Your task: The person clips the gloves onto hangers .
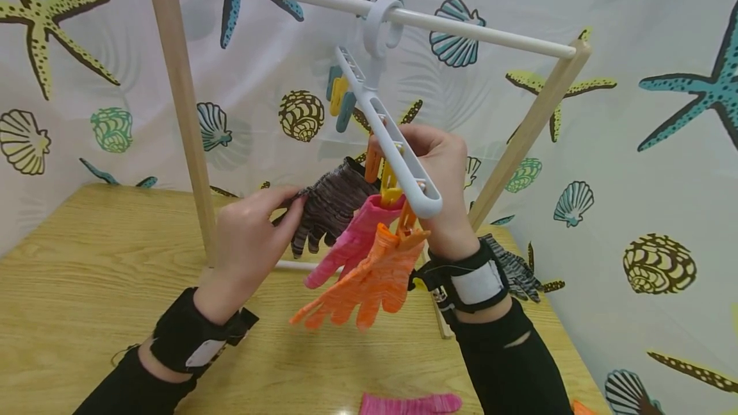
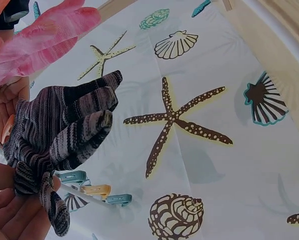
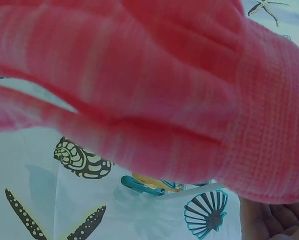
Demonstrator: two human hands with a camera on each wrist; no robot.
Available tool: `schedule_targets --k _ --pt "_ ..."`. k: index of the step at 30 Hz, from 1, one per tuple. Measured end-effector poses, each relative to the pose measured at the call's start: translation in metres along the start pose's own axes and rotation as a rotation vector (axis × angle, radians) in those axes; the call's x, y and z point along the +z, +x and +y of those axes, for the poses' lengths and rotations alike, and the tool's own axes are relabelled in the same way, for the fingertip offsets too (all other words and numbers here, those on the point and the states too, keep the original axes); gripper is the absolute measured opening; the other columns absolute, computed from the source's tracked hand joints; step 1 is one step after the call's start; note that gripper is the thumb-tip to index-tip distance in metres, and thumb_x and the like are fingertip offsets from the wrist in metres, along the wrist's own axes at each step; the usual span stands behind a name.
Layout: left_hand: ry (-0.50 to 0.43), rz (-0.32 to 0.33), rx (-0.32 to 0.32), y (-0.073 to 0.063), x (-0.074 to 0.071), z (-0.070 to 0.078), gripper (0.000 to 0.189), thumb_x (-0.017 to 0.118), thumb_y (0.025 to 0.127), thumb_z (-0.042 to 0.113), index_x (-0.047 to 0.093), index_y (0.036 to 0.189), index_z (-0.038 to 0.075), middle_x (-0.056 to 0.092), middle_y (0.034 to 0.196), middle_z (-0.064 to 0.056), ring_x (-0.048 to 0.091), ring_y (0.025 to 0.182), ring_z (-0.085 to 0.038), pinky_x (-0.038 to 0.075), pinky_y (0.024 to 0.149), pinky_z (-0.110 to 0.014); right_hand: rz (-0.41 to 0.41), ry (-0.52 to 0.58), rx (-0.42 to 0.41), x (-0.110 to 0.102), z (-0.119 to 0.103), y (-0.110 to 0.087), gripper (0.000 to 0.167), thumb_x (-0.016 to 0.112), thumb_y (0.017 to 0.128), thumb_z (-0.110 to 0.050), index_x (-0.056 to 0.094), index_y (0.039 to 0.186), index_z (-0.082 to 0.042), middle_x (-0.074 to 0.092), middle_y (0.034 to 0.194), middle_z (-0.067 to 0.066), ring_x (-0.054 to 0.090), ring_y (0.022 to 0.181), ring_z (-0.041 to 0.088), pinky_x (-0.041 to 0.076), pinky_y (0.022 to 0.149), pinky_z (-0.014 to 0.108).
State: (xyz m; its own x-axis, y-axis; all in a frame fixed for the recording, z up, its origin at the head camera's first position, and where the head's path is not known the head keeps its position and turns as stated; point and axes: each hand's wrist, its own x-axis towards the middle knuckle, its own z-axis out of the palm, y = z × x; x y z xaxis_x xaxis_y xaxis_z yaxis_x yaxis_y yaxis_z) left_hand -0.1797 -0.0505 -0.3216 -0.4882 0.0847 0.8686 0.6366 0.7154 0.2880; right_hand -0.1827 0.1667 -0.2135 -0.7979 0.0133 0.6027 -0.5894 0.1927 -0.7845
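Note:
A dark striped knit glove (image 1: 331, 203) hangs from the thumb and fingertips of my left hand (image 1: 254, 229), which pinches its edge. Its cuff reaches an orange clothespin (image 1: 372, 164) on the pale clip hanger (image 1: 398, 157). My right hand (image 1: 442, 175), partly hidden behind the hanger, pinches that clothespin. Beside it, a yellow clothespin (image 1: 390, 189) holds a pink glove (image 1: 360, 232). At the near end another orange clothespin (image 1: 407, 218) holds an orange glove (image 1: 369, 277). In the left wrist view the dark glove (image 2: 77, 122) dangles fingers outward. Pink glove fabric (image 3: 139, 95) covers much of the right wrist view.
The hanger hooks over a white rod (image 1: 490, 36) between wooden posts (image 1: 181, 114). Teal and yellow clothespins (image 1: 340, 96) hang at its far end. On the wooden table (image 1: 86, 287) lie a grey glove (image 1: 513, 268) at right and a pink glove (image 1: 409, 404) in front. A patterned curtain stands behind.

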Motion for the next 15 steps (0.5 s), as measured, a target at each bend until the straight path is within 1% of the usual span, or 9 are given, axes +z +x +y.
schedule_targets --k 3,11,15 --pt "-0.01 0.023 -0.001 0.0012 0.002 0.0009 0.012 0.081 0.091 0.005 0.081 0.1 -0.002 0.082 0.09 -0.017 0.08 0.075 -0.031 0.06 0.058 -0.043 0.012 -0.007 0.015 0.0006 0.0001 0.0006 0.02 0.08 0.095 -0.006 0.079 0.108 0.009 0.073 0.076 -0.016 0.057 0.084 0.015 0.042 0.068 0.024" --pt "-0.071 0.045 -0.021 0.0022 0.0054 0.006 0.006 0.08 0.09 0.004 0.08 0.093 -0.001 0.082 0.086 -0.015 0.079 0.072 -0.028 0.06 0.059 -0.042 0.01 -0.013 0.002 0.0018 0.0002 -0.0002 0.02 0.08 0.094 -0.004 0.079 0.107 0.01 0.074 0.076 -0.017 0.063 0.079 0.013 0.05 0.069 0.023" --pt "-0.114 0.038 -0.033 0.0026 0.0068 0.0097 0.006 0.081 0.09 0.004 0.08 0.094 0.0 0.082 0.087 -0.014 0.079 0.073 -0.027 0.061 0.061 -0.043 0.01 -0.049 -0.037 0.0008 0.0019 -0.0011 0.018 0.08 0.094 -0.003 0.079 0.107 0.01 0.073 0.076 -0.021 0.06 0.075 0.011 0.047 0.065 0.021"
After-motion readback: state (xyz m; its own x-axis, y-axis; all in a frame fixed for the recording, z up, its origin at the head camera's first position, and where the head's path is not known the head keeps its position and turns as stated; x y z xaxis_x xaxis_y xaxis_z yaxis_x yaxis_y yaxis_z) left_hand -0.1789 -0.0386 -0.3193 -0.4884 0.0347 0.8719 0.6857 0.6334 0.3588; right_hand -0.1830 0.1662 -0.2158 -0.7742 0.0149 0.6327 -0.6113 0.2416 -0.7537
